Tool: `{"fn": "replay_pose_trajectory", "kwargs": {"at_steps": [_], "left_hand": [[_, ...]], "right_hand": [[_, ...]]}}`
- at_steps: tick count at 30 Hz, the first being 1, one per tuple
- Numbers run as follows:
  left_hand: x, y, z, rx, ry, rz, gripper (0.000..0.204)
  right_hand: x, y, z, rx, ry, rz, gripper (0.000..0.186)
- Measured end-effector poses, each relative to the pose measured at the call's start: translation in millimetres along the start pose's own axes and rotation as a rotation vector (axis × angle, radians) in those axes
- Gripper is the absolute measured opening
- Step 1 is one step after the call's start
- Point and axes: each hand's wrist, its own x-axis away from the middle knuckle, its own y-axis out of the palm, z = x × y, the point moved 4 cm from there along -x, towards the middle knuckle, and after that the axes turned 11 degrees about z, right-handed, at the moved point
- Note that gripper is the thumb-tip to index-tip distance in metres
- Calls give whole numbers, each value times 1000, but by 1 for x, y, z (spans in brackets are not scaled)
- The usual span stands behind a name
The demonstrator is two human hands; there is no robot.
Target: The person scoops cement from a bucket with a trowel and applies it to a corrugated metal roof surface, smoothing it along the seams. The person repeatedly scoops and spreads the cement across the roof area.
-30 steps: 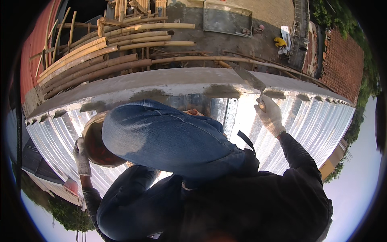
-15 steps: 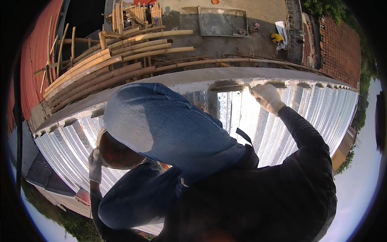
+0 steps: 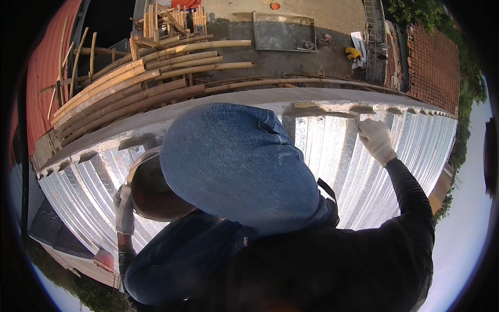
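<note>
My right hand (image 3: 375,139), in a pale knit glove, is closed on a trowel. The trowel's thin blade (image 3: 338,114) reaches left along the rough cement edge (image 3: 306,107) of the wall top, over the ends of the metal ribs. At the left, my left hand (image 3: 124,210), also gloved, grips the rim of a round, dark bowl (image 3: 156,190) beside my bent knee. What the bowl holds is too dark to make out. My raised knee in blue jeans (image 3: 234,161) hides part of the cement edge and the sheet.
Shiny ribbed metal sheeting (image 3: 332,156) spreads under me. Beyond the wall top, bamboo poles (image 3: 119,88) lie stacked at the left. Far below are a rectangular mixing trough (image 3: 285,32), an orange bucket (image 3: 275,6), a person in yellow (image 3: 353,53) and a ladder (image 3: 370,31).
My right hand has moved right and slightly nearer, taking the trowel along the cement edge. My raised knee has shifted right. The left hand keeps its grip on the bowl.
</note>
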Motion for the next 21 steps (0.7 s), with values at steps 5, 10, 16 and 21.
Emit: {"fn": "replay_pose_trajectory", "kwargs": {"at_steps": [5, 10, 16, 21], "left_hand": [[1, 15, -3, 100, 27, -128, 30], [37, 8, 2, 205, -33, 29, 25], [61, -101, -57, 333, -75, 583, 68], [37, -140, -94, 181, -26, 820, 67]], "right_hand": [[0, 35, -20, -163, 326, 117, 17], [2, 59, -17, -418, 412, 108, 15], [-34, 21, -48, -110, 258, 91, 13], [-33, 23, -15, 14, 152, 59, 13]]}}
